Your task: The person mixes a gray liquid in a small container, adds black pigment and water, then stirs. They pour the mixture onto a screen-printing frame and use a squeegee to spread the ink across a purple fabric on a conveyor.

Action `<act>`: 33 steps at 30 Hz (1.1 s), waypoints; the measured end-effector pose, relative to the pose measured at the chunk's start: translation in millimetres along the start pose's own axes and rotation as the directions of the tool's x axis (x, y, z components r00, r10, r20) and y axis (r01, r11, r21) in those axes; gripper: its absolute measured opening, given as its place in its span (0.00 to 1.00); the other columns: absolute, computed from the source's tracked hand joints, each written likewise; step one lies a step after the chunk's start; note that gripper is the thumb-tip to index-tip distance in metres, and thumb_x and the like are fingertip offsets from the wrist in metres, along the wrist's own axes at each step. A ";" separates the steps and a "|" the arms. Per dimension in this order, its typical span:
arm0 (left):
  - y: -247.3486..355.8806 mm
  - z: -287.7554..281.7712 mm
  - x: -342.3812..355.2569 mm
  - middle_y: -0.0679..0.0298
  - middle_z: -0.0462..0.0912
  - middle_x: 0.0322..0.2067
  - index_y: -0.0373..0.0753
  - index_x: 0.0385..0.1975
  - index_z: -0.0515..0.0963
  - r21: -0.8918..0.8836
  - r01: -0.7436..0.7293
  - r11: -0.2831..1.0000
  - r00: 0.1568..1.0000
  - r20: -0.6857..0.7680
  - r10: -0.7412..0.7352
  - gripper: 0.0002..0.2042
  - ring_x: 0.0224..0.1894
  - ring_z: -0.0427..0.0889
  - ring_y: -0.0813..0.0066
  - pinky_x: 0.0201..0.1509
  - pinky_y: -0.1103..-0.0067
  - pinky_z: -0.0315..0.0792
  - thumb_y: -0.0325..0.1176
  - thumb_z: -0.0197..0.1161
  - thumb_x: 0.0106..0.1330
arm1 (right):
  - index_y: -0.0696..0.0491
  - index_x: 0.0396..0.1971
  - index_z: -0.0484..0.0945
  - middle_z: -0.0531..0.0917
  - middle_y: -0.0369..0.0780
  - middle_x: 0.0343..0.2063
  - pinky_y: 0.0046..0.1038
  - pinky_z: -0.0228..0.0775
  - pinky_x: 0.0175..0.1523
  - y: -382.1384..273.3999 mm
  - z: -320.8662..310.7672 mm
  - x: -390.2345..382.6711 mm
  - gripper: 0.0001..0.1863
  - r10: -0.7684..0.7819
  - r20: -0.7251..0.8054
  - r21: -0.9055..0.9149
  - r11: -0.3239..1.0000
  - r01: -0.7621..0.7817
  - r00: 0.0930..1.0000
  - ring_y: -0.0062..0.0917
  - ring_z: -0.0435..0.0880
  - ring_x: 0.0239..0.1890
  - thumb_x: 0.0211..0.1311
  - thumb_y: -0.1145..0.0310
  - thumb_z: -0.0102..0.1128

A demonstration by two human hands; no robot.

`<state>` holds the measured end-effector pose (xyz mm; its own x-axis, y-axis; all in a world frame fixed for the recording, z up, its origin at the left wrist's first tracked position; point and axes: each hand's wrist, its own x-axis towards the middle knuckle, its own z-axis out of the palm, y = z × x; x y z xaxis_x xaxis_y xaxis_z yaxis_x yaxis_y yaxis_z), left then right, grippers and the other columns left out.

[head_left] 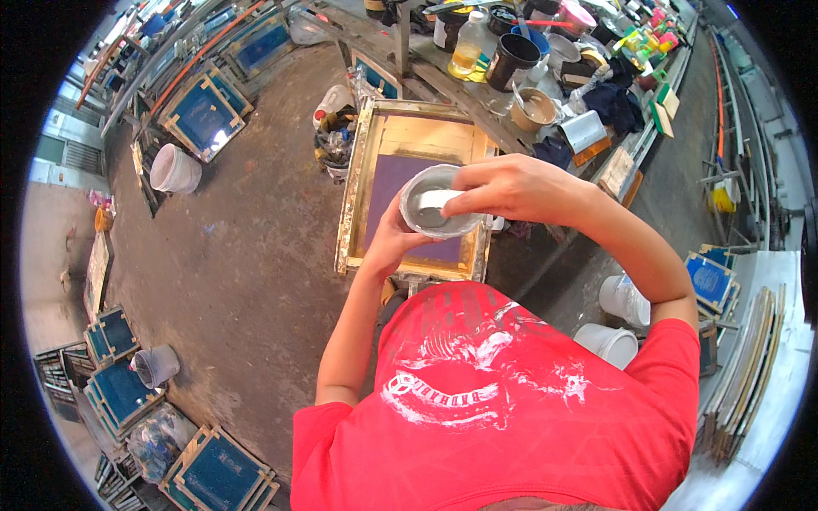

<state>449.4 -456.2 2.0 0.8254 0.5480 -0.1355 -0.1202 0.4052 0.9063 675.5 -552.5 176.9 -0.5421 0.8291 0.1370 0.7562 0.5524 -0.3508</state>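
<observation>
My left hand is wrapped round the side of a round grey-white tub, with its open top facing up. My right hand reaches over the rim and pinches a flat white piece that dips into the tub. It looks like a small scraper, but its full shape is hidden. Below the tub lies a screen-printing frame with tan tape along its inner edges and a purple mesh area. The tub and my hands cover part of that mesh.
At the upper right, a cluttered bench carries a black bucket, a bottle of yellow liquid and a brown paint tub. Blue screens lean at left. A white bucket stands on the floor; more pails are at right.
</observation>
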 end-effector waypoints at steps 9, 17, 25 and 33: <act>-6.9 9.6 8.2 0.61 0.75 0.61 0.41 0.67 0.65 -0.130 0.027 0.991 0.990 -0.131 -0.044 0.43 0.61 0.77 0.67 0.56 0.71 0.82 0.14 0.75 0.47 | 0.53 0.41 0.87 0.87 0.44 0.30 0.35 0.78 0.39 4.3 23.4 -17.1 0.08 0.190 -0.069 0.123 0.976 -0.181 0.979 0.37 0.86 0.32 0.68 0.72 0.61; -13.0 18.4 9.1 0.61 0.72 0.64 0.41 0.70 0.62 -0.096 0.037 0.995 0.991 -0.122 -0.049 0.45 0.65 0.73 0.66 0.62 0.70 0.79 0.14 0.74 0.49 | 0.53 0.42 0.85 0.86 0.46 0.33 0.38 0.78 0.43 14.7 21.9 -28.5 0.11 0.384 -0.192 0.109 0.923 -0.370 0.903 0.40 0.86 0.38 0.70 0.65 0.58; -23.7 21.0 10.2 0.60 0.73 0.63 0.39 0.67 0.65 -0.013 0.011 1.000 0.995 -0.098 -0.012 0.43 0.64 0.75 0.66 0.60 0.69 0.80 0.16 0.76 0.48 | 0.53 0.44 0.85 0.86 0.45 0.34 0.38 0.78 0.43 16.2 42.4 -28.5 0.11 0.331 -0.224 0.074 0.944 -0.323 0.916 0.40 0.86 0.38 0.68 0.66 0.59; -33.1 21.8 4.9 0.59 0.74 0.61 0.38 0.66 0.66 -0.008 0.086 0.996 0.992 -0.091 -0.086 0.40 0.62 0.77 0.64 0.59 0.70 0.80 0.14 0.74 0.49 | 0.52 0.43 0.84 0.85 0.43 0.34 0.40 0.77 0.44 6.2 42.8 -31.9 0.09 0.320 -0.203 0.059 0.947 -0.314 0.925 0.39 0.85 0.40 0.69 0.66 0.58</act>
<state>469.5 -482.9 -19.9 0.7790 0.5756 -0.2489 -0.0533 0.4562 0.8883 681.8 -579.3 130.7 -0.1854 0.9615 0.2030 0.8655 0.2576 -0.4297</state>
